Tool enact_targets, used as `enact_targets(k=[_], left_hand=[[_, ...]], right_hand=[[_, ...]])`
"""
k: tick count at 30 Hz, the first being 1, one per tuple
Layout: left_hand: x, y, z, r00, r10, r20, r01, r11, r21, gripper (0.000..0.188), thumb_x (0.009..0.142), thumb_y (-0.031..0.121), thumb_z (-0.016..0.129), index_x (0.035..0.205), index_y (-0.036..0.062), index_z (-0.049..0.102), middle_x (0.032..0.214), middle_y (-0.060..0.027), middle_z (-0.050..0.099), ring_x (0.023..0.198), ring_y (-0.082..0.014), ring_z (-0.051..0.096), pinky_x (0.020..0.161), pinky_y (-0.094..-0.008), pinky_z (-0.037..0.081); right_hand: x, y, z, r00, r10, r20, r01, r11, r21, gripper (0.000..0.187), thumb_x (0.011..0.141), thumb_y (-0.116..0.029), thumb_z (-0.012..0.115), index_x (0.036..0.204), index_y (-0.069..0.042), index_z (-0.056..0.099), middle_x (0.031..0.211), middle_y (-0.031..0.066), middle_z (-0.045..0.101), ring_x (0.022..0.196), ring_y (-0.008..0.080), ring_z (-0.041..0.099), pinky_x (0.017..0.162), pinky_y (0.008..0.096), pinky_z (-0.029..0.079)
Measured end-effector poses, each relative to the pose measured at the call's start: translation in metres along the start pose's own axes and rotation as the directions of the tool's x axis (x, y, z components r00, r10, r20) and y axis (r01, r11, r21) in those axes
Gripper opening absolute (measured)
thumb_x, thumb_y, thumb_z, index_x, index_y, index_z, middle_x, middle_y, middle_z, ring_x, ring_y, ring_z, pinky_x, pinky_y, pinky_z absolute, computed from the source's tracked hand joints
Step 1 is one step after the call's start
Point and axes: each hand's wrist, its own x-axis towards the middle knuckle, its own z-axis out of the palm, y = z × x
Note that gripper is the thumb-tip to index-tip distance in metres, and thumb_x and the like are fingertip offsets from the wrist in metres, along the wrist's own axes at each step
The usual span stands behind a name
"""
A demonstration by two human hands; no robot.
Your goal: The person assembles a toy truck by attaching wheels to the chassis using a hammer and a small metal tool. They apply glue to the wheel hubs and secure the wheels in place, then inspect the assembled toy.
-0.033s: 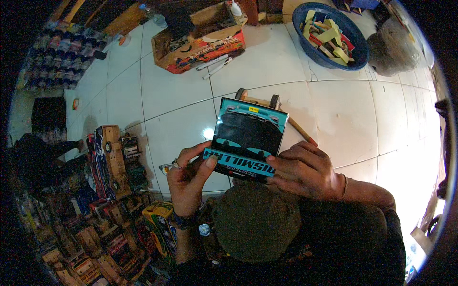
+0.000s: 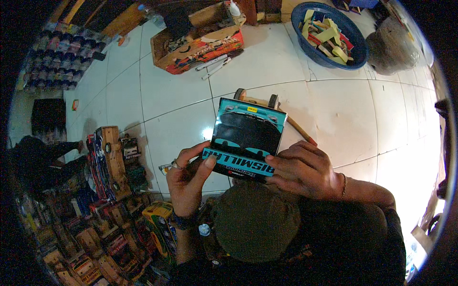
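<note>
A wooden toy truck with a glossy teal and black printed panel [image 2: 248,128] is held in front of me between both hands. Two black wheels on a pale wooden piece [image 2: 255,100] show past the panel's far edge; whether they are joined to it I cannot tell. My left hand [image 2: 187,176] grips the near left corner, thumb on the printed face. My right hand [image 2: 305,169] is closed on the near right corner, its fingertips against the panel. A thin wooden stick with a red end [image 2: 303,131] lies on the floor beyond my right hand.
An open wooden box [image 2: 198,50] stands at the back, with white pens [image 2: 216,66] before it. A blue basin [image 2: 299,35] of offcuts is back right, beside a stuffed sack [image 2: 393,50]. Toy trucks [image 2: 112,162] crowd the left; someone's dark sleeve [image 2: 50,148] reaches in there.
</note>
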Motion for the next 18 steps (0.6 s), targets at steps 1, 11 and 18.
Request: enact_targets(k=[1,11,18], left_hand=[[0.001,0.0,0.0,1.0,0.008,-0.007,-0.007,1.0,0.008,0.031,0.09,0.002,0.068,0.12,-0.0004,0.064,0.109,-0.0072,0.062,0.104,-0.0151,0.062,0.093,-0.0306,0.05],[0.0,0.001,0.002,0.993,-0.097,-0.061,0.099,0.995,0.025,0.029,0.092,0.003,0.067,0.12,-0.0018,0.063,0.115,-0.0069,0.063,0.098,-0.0109,0.06,0.086,-0.0257,0.048],[-0.001,-0.002,0.001,0.996,-0.08,-0.027,0.08,0.997,0.02,0.033,0.091,0.003,0.068,0.123,-0.0011,0.063,0.117,-0.0058,0.062,0.098,-0.0109,0.061,0.087,-0.0265,0.048]], right_hand=[[-0.001,0.0,0.001,1.0,0.022,-0.002,-0.022,1.0,0.021,0.05,0.076,-0.014,0.083,0.119,0.0,0.062,0.093,0.0114,0.067,0.081,0.0243,0.067,0.071,0.037,0.055],[-0.014,0.006,0.008,0.99,0.124,-0.064,-0.113,0.982,0.152,0.052,0.077,-0.018,0.083,0.116,-0.003,0.051,0.102,0.0146,0.068,0.08,0.0301,0.067,0.075,0.0398,0.056],[-0.012,0.004,0.007,0.99,0.124,-0.066,-0.115,0.985,0.13,0.047,0.079,-0.017,0.081,0.116,-0.002,0.058,0.098,0.0139,0.069,0.08,0.0292,0.067,0.074,0.0394,0.056]])
